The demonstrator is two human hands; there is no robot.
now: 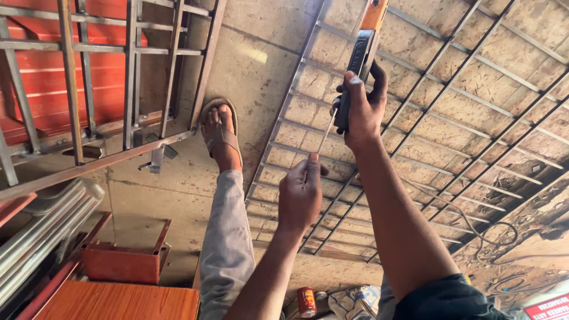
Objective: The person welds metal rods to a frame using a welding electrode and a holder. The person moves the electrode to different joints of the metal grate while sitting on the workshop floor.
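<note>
My right hand is closed around a welding electrode holder with a black body and an orange handle, held over a metal grille that lies on the concrete floor. A thin welding rod runs from the holder's jaws down and to the left. My left hand pinches the rod's lower end between thumb and fingertips. Both arms reach forward from the bottom of the view. My left leg in grey trousers ends in a brown sandal just left of the grille's edge.
A second metal frame with red sheet panels leans at the upper left. Shiny metal tubes, a red metal box and an orange board sit at the lower left. A small can and cables lie near the bottom.
</note>
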